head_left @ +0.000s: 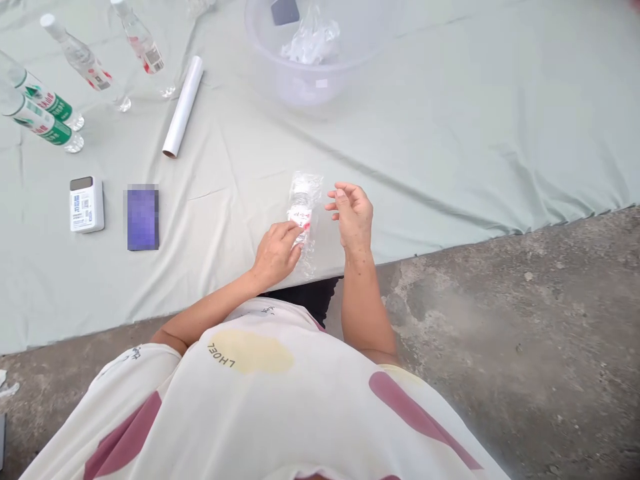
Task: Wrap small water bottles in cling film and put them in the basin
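Note:
A small clear plastic bottle (303, 213) with a red and white label, wrapped in clear film, lies on the pale green cloth (450, 147) near its front edge. My left hand (276, 252) is closed on the bottle's lower part. Just right of the bottle, my right hand (352, 215) hovers with its fingers loosely curled and apart, and I see nothing in it.
A roll of clear film (183, 107) lies at the back left, beside several clear bottles (85, 61) with red or green labels. A white device (87, 204) and a blurred purple card (143, 219) lie to the left. A clear basin (320, 47) with crumpled plastic stands behind. Bare concrete (525, 333) is to the right.

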`<state>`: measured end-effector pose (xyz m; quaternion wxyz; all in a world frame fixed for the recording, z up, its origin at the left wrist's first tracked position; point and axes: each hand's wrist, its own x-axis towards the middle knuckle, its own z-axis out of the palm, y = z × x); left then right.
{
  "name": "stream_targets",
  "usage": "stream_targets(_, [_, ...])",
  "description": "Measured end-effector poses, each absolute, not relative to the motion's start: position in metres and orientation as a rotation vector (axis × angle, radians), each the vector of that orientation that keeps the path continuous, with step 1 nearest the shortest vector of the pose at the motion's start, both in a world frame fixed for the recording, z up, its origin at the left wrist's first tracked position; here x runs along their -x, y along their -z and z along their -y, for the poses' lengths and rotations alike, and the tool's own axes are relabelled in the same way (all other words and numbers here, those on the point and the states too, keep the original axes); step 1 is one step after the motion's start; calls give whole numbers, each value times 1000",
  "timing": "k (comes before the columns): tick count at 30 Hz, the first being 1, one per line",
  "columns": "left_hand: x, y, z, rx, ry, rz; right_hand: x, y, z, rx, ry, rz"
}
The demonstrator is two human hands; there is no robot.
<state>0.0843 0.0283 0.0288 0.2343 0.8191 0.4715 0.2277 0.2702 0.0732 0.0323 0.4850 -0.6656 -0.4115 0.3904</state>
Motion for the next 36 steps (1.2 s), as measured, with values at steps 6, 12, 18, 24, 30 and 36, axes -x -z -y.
stream_targets(6, [-121,-21,-27,-2523,-445,-850,-272,-33,-70,1807,-855,1177])
stream_targets(12, [-122,-11,-24,-2416,-474,-328,-272,-34,-84,2056,-921,1365])
stream_targets(18, [-83,-9,-17,-1842,-726,-984,-268,-33,-94,2131,-975,1355])
stream_targets(24, [-63,-12,-10,-1204,-622,-1116,-259,-34,-91,1711,-1157,1030])
stream_targets(30, [-40,-29,-22,-691,-814,-1050,-239,-71,-85,1262,-1035,1119])
stream_targets(36, [-22,-44,-46,-238,-834,-746,-202,-104,-72,1050,-1027,1156])
